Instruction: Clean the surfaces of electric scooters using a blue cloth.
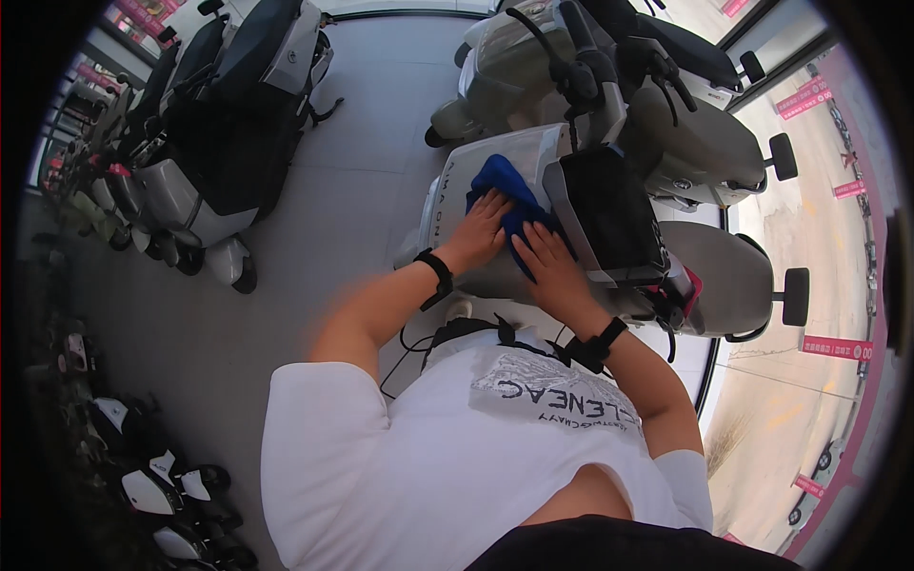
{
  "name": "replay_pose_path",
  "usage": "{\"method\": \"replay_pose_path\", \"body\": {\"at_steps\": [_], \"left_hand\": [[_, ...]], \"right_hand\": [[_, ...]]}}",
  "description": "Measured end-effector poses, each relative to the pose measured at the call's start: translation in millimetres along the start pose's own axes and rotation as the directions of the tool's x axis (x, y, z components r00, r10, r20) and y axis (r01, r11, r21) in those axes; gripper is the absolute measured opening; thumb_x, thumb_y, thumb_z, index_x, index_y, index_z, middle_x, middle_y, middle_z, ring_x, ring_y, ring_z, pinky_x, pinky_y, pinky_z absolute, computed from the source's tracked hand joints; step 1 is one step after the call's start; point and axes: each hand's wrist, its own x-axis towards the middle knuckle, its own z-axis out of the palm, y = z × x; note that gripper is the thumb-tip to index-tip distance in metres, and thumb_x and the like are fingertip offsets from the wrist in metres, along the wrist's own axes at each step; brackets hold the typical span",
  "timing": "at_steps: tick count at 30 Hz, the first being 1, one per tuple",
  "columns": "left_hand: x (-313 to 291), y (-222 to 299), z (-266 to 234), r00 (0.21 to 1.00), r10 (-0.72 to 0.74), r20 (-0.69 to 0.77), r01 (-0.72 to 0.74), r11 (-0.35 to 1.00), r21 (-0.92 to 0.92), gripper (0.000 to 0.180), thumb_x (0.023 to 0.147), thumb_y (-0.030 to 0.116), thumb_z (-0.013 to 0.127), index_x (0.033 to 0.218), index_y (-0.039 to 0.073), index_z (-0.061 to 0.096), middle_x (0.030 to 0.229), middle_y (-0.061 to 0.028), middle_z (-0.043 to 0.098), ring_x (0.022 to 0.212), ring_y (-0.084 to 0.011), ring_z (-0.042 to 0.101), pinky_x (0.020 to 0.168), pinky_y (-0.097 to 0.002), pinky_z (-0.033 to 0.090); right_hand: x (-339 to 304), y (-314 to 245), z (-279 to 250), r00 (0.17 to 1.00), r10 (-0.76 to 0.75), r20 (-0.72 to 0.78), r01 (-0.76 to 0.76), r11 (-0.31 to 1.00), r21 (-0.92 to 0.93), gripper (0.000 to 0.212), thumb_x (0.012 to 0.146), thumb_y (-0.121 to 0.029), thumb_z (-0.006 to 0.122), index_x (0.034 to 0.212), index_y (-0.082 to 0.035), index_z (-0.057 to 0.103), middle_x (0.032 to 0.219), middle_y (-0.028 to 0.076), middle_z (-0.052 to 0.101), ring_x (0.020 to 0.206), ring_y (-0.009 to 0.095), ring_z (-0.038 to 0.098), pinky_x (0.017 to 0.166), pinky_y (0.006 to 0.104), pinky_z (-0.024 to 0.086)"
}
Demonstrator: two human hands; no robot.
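While your left hand and right hand lie flat, unclamped, on the cloth, wiping seems unfinished; how much panel beyond your fingertips remains is unclear.

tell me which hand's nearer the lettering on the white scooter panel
Left: the left hand is just right of the lettering, the right hand farther right on blue cloth.
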Motion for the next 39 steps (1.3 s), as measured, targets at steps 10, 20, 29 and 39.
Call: {"method": "replay_pose_path", "body": {"at_steps": [10,20,29,39], "left_hand": [[-88,49,44,0.992,-0.090,-0.085,0.095,0.994,0.047,0.055,0.086,0.020,0.055,0.135,-0.001,0.043,0.144,-0.0230,0.038,0.139,-0.0415,0.028,0.116,-0.0516,0.019],[-75,58,33,0.928,-0.373,-0.014,0.373,0.927,0.034,0.056,0.092,0.023,0.045,0.142,0.000,0.037,0.150,-0.0234,0.031,0.143,-0.0372,0.024,0.117,-0.0481,0.020],[-71,33,13,0.944,-0.302,0.129,0.311,0.949,-0.057,0.061,0.094,0.029,0.043,0.147,0.001,0.028,0.154,-0.0214,0.025,0.145,-0.0354,0.020,0.116,-0.0486,0.021],[-58,-9,-34,0.898,-0.044,0.437,0.038,0.999,0.024,0.070,0.092,0.029,0.051,0.152,0.010,0.021,0.157,-0.0155,0.021,0.146,-0.0334,0.018,0.117,-0.0525,0.018]], "right_hand": [[-62,8,-2,0.936,-0.323,0.139,0.334,0.940,-0.065,0.058,0.077,-0.002,0.061,0.134,-0.006,0.051,0.145,0.012,0.043,0.139,0.031,0.033,0.114,0.0491,0.027],[-37,7,2,0.929,-0.367,0.049,0.369,0.927,-0.061,0.059,0.072,-0.003,0.063,0.131,-0.007,0.054,0.143,0.012,0.047,0.137,0.027,0.037,0.114,0.0463,0.026],[-10,-23,10,0.983,-0.179,-0.032,0.171,0.971,-0.170,0.058,0.074,-0.004,0.063,0.131,-0.010,0.054,0.144,0.010,0.046,0.138,0.028,0.036,0.116,0.0459,0.021],[-16,-71,64,0.963,0.261,-0.067,-0.267,0.897,-0.353,0.058,0.083,-0.003,0.053,0.140,-0.008,0.044,0.153,0.011,0.034,0.145,0.028,0.024,0.118,0.0444,0.014]]}}
